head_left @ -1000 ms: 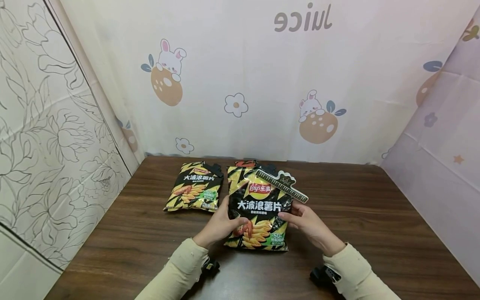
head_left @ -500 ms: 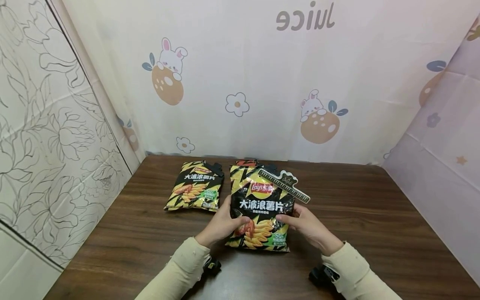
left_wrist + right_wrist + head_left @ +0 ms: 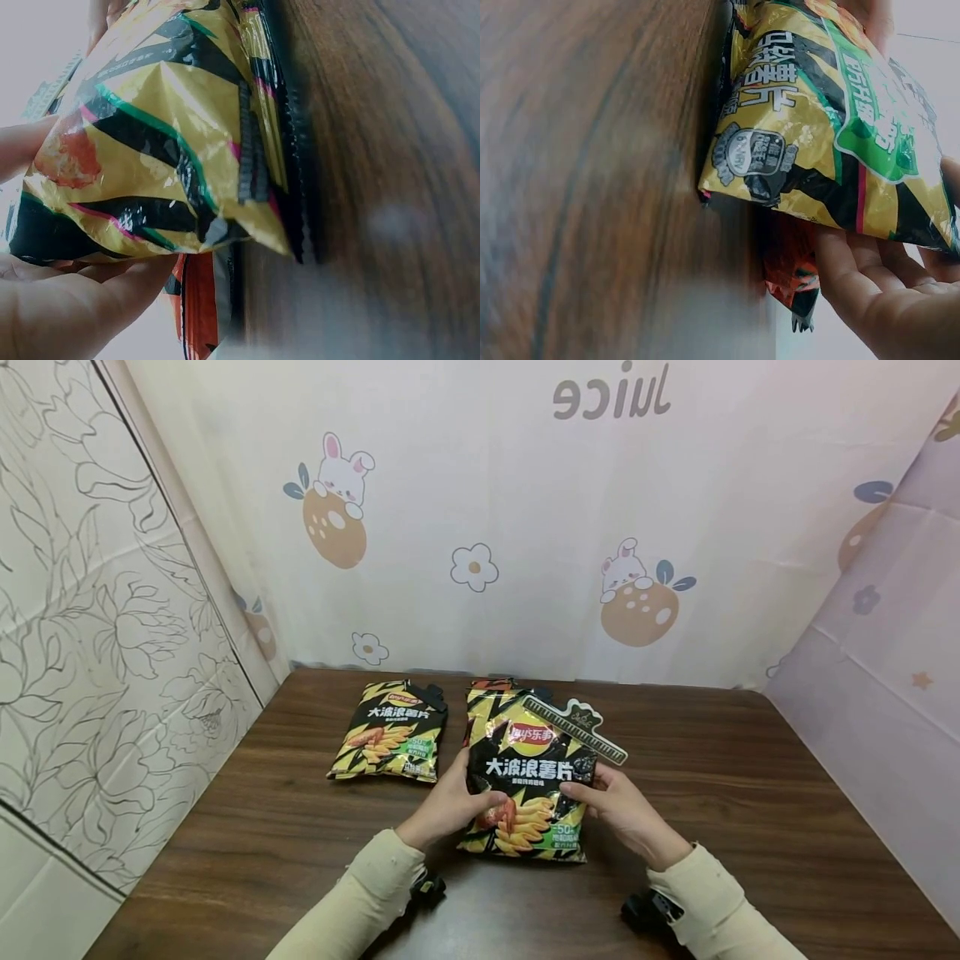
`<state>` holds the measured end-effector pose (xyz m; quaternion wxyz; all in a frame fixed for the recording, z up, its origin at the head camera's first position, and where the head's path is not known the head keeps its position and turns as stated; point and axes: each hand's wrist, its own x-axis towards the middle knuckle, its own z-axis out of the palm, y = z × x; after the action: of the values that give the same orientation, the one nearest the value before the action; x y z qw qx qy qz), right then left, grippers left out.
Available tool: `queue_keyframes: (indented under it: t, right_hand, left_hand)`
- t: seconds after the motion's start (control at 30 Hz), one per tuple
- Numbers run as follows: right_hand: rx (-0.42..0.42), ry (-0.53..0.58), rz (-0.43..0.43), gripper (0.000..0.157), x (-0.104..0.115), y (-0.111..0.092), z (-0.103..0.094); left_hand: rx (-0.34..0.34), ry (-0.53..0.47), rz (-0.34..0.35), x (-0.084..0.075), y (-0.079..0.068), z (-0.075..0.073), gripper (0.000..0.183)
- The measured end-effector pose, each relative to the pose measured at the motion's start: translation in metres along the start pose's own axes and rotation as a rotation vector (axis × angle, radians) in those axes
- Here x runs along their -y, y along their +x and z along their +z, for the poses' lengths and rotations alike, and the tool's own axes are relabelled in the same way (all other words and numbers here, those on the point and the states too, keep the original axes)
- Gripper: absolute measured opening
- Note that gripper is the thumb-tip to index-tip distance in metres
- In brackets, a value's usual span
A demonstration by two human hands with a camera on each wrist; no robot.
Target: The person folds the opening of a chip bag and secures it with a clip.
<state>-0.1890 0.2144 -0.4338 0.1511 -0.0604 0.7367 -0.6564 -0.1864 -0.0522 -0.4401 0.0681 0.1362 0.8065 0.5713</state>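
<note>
A black and yellow chip bag (image 3: pixel 525 777) stands tilted up on the wooden table, its bottom edge by the tabletop. A black-and-white ruler-shaped clip (image 3: pixel 577 727) slants across its upper right corner. My left hand (image 3: pixel 450 802) grips the left side, thumb on the front and fingers behind. On the right side my right hand (image 3: pixel 626 810) holds it the same way, thumb pressing the front. Both wrist views show the crinkled bag between thumb and fingers, its lower edge close to the wood.
A matching chip bag (image 3: pixel 390 731) lies to the left, a dark clip (image 3: pixel 427 695) on its upper right corner. Behind the held bag a red bag (image 3: pixel 491 683) peeks out, mostly hidden. A printed curtain (image 3: pixel 472 510) hangs along the table's back edge.
Both hands have moved the held chip bag slightly to the right, with more of the red bag showing at its left. The other bag has stayed in place.
</note>
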Motion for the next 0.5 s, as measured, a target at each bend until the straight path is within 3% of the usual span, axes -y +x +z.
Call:
queue_keyframes:
  t: [0.17, 0.5]
  right_hand:
    - [-0.036, 0.012, -0.008, 0.058, 0.002, -0.001, -0.006]
    - [-0.098, 0.048, -0.025, 0.052, 0.0, -0.004, -0.013]
  left_hand:
    - [0.01, 0.016, 0.003, -0.002, 0.001, 0.002, 0.1]
    - [0.027, 0.05, -0.062, -0.007, 0.006, 0.009, 0.108]
